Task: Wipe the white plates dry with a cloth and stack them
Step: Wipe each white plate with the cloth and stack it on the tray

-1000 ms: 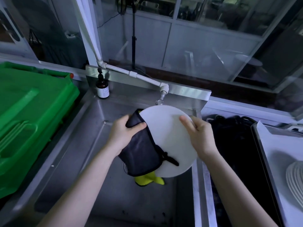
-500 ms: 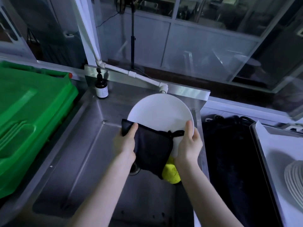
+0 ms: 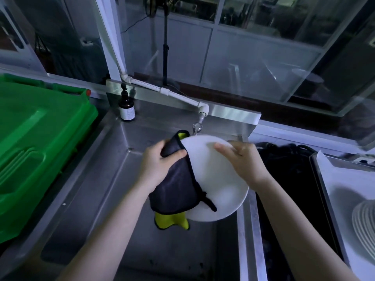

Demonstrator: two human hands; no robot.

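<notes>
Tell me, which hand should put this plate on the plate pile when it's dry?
Probably the right. The right hand holds the white plate at its rim, and the stack of plates lies on that side. The left hand grips the cloth, farther away.

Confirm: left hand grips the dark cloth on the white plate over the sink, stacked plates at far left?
No. The head view shows the stacked plates at far right, not left. The left hand does grip the dark cloth on the white plate over the sink.
</notes>
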